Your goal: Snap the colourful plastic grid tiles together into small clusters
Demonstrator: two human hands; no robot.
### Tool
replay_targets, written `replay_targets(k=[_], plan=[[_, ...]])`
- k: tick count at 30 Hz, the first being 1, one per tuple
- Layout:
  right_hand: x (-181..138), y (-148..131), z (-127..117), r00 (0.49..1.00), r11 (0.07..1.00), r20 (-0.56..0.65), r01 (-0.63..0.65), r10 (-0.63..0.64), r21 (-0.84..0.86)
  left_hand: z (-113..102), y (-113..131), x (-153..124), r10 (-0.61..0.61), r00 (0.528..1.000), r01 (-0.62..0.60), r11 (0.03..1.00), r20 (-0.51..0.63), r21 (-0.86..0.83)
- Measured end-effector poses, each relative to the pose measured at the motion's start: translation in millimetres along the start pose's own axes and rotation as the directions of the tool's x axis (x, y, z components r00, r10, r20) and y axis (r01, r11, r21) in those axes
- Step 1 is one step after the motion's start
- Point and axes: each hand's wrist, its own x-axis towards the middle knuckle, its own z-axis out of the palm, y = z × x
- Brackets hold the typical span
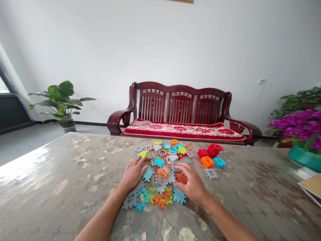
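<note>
A loose pile of plastic interlocking tiles with toothed edges, in grey, blue, orange, lime and red, lies between my hands. My left hand point(132, 172) rests flat along the pile's left side, fingers stretched out, beside a light blue tile point(148, 174). On the right, my right hand point(190, 182) is over the pile's edge with fingers apart and slightly bent, close to an orange-red tile point(181, 178) and above a blue square tile point(179, 195). Nothing shows gripped in either hand. Nearer me lie an orange tile point(162, 199) and a blue frame-like tile point(142, 199).
Right of the pile sit assembled pieces: a red one point(215, 150), an orange ball point(207, 162) and a blue one point(219, 162), with a grey tile point(211, 173) nearby. A teal flowerpot point(304, 158) stands at the table's right edge. Beyond the table is a wooden bench point(179, 103).
</note>
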Motion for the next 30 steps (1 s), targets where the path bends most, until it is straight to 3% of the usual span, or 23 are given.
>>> replay_targets(k=[4,8,15,22,30], plan=[[-20,-21,10,0.967,0.993,0.256,0.032,-0.001,-0.116,8,16,-3,-0.006,1.000,0.005,1.000,-0.019,-0.026],[-18,-32,19,0.926,0.982,0.374,0.025,0.048,-0.189,11,24,-4,0.011,1.000,-0.012,0.992,-0.008,-0.130],[-9,-31,22,0.966,0.965,0.243,-0.019,0.085,-0.260,4,17,-2,0.148,0.979,-0.102,0.951,0.138,-0.292],[-10,-31,25,0.946,0.955,0.286,-0.068,0.155,-0.290,-11,23,-9,0.312,0.885,-0.234,0.940,0.345,-0.249],[-10,-26,31,0.978,0.961,0.199,-0.002,0.059,-0.276,-6,33,-9,0.300,0.915,-0.239,0.942,0.271,-0.236]])
